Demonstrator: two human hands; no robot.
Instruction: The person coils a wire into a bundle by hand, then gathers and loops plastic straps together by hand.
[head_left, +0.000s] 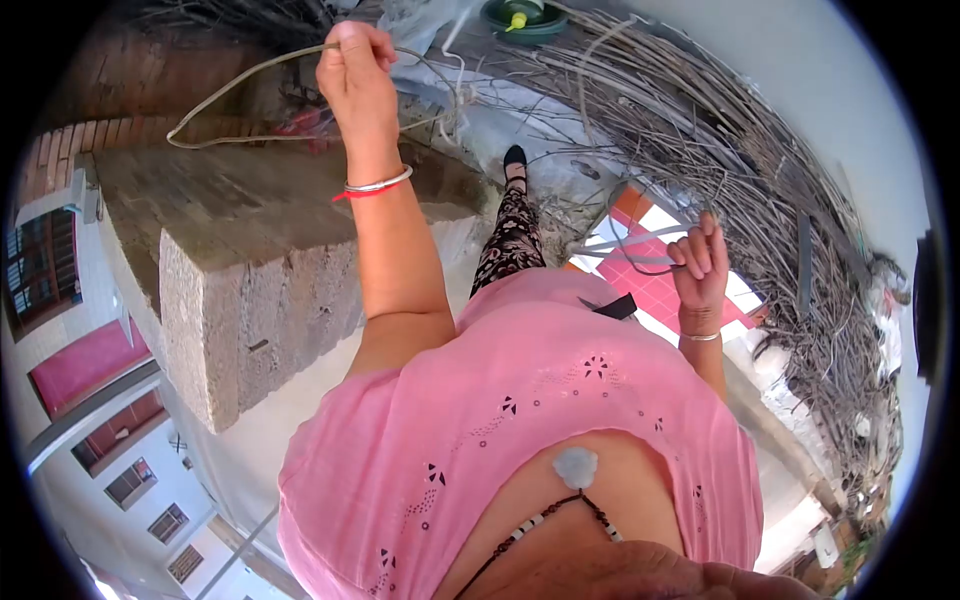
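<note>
My left hand (pixel 357 68) is raised in front of me, its fingers closed on a thin tan cord (pixel 225 92) that hangs in a wide loop on both sides of the hand. Whether it is rope or wire I cannot tell. On the right, my right hand (pixel 700 262) has curled fingers pinching a thin dark grey cord (pixel 613 222), which bends in a loop beside it. Pale grey flat straps (pixel 632 241) pass close to these fingers; whether the hand holds them is unclear. No join between the two cords can be made out.
A big pile of dry sticks (pixel 720 110) curves along the right. A rough concrete block (pixel 265 330) stands at left. Below the right hand lies a red-and-white tiled surface (pixel 650 262). A green basin (pixel 540 32) sits at the top. My foot in a black shoe (pixel 514 156) is ahead.
</note>
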